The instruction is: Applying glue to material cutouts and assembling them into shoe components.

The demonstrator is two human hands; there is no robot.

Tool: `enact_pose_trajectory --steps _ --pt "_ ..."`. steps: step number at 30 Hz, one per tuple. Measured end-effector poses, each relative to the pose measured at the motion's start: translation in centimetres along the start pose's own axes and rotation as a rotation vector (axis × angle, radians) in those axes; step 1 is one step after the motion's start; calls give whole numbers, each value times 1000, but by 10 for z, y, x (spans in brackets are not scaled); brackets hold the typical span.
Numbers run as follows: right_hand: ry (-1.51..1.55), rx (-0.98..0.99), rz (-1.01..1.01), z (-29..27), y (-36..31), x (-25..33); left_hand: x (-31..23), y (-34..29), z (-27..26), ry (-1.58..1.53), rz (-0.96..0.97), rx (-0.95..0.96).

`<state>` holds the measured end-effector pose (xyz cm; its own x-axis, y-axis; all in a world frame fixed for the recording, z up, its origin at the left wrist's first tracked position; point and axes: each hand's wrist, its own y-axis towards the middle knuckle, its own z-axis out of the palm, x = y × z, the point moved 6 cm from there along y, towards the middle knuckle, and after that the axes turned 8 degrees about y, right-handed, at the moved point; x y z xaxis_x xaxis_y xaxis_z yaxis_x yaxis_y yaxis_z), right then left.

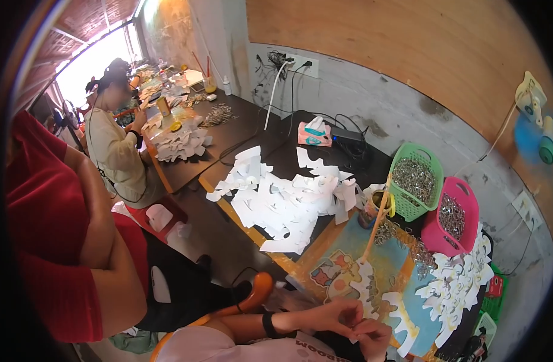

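At the tabletop's [370, 168] near edge, the left hand [338, 315] and right hand [373, 338] meet, fingers curled nearly closed; whether they grip anything, I cannot tell. Just beyond are two loose cutouts [403, 324], one stick [376, 226], one can [368, 216]; by the wall edge, one green basket [412, 208] and one pink basket [434, 234] hold uncountable clips [414, 180].

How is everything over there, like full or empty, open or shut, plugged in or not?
Left hand: fingers bent, hold unclear
Right hand: fingers bent, hold unclear
Nearest white cutout: lying, yellow-stained
Middle white cutouts: heaped
Green basket: holding many metal pieces
Pink basket: holding metal pieces
Tissue pack: open, tissue sticking out
Black plug: plugged into wall socket
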<state>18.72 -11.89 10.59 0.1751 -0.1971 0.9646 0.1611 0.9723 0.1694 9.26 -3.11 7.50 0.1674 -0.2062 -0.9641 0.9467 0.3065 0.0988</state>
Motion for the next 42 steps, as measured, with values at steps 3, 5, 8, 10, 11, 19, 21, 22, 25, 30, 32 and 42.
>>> enact_pose_trajectory --steps 3,5,8,10,11,19,21,22,25,30,32,42 --pt "-27 -53 -90 1 -3 -2 3 2 9 -261 1 83" --pt "-71 -112 -100 3 -7 -5 13 3 9 -330 -95 63" --pt "-165 -176 -160 1 -8 -6 22 5 11 -348 -81 41" --pt "-216 -180 -208 4 -9 -5 25 5 13 -375 -87 51" --pt "-205 -228 -184 3 -9 -7 26 5 15 -401 -92 59" --pt "-377 -498 -161 -7 -12 -8 38 8 19 -309 -152 26" --pt "26 -819 -188 -32 -15 -21 35 7 19 -245 -136 37" --pt "29 -910 -148 -36 -4 -8 35 5 18 -277 -94 25" --pt "38 -759 -78 -55 0 -3 30 -2 17 -344 -36 32" --pt "140 -716 -51 -52 -3 -5 28 0 -8 -52 -103 -210" --pt "231 -685 -28 -54 -5 -11 24 0 -15 -11 -122 -265" --pt "437 -489 166 -42 0 -26 21 0 -17 63 -32 -309"
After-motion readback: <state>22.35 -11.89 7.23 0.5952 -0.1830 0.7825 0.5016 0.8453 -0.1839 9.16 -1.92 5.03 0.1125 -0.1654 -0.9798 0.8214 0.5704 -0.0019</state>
